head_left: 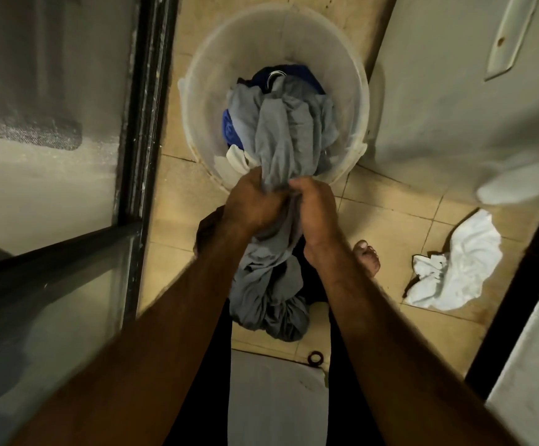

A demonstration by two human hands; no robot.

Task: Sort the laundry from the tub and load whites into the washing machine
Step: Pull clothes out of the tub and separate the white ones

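Here we are above the tub (pixel 194 91), a pale translucent plastic one standing on the tiled floor (pixel 390 217), and both hands are on the job. The left hand (pixel 252 201) and the right hand (pixel 316 209) sit side by side, knuckles nearly touching, each with its fingers curled tight round the same grey garment (pixel 281 133). We see that garment run up out of the tub, bunch through the two fists just over the near rim, and drop below the wrists into a heap on the floor between the person's legs. Down in the tub we make out a bright blue piece (pixel 229 128) on the left, something dark navy (pixel 300 72) at the far side, and a small white piece (pixel 236 158) against the near wall. Off to the right, well apart from the tub, a crumpled white cloth (pixel 455 268) lies on the tiles, and a bare foot (pixel 366 257) shows just beside the right wrist. A dark-framed glass panel (pixel 142 107) runs down the left.
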